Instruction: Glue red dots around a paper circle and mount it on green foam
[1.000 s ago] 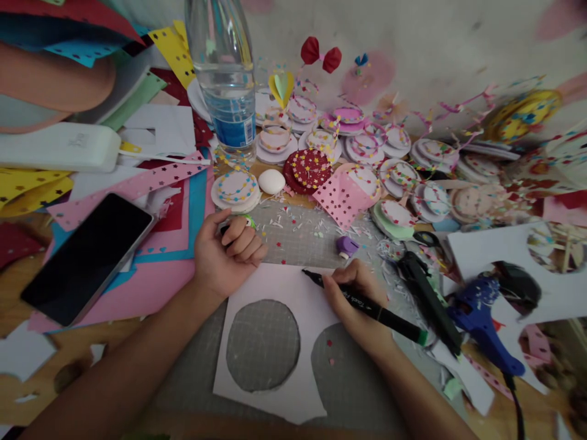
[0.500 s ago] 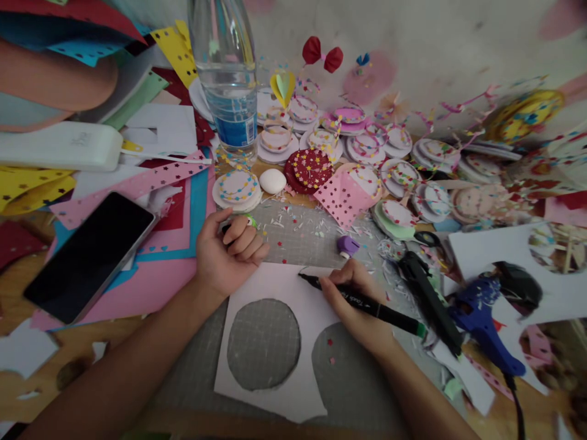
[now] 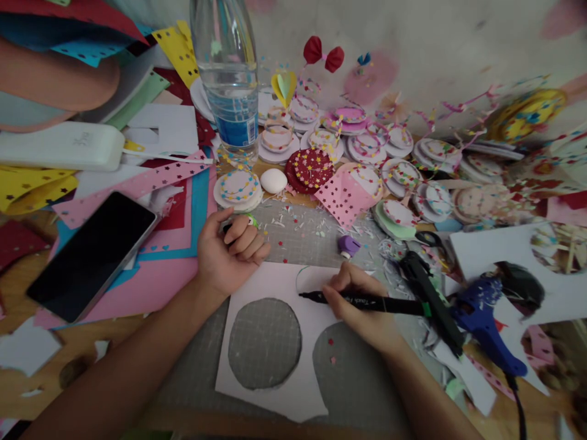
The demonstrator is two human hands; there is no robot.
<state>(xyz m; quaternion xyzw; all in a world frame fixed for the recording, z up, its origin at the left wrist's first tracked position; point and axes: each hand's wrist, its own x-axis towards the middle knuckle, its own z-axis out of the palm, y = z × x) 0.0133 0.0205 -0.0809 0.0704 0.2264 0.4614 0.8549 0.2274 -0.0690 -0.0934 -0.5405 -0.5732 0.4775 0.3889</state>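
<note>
My right hand (image 3: 360,299) grips a black marker (image 3: 385,304) with a green band near its back end. Its tip touches the white sheet (image 3: 263,280), at the lower end of a thin curved green line. That sheet has a large round hole cut in it and a curved notch on its right side. Resting at the sheet's upper left edge, my left hand (image 3: 235,250) is closed, fingers curled around a small black object, mostly hidden. Beneath the sheet lies a grey cutting mat (image 3: 358,385).
A water bottle (image 3: 232,91) and several decorated paper discs (image 3: 309,170) stand along the wall. At left lies a phone (image 3: 94,253) on coloured paper. A purple punch (image 3: 348,245), a black stapler-like tool (image 3: 431,302) and a blue glue gun (image 3: 486,324) lie at right.
The marker tip has moved down the sheet, leaving a longer curved line behind it. The marker now lies closer to level. My left hand has stayed in place.
</note>
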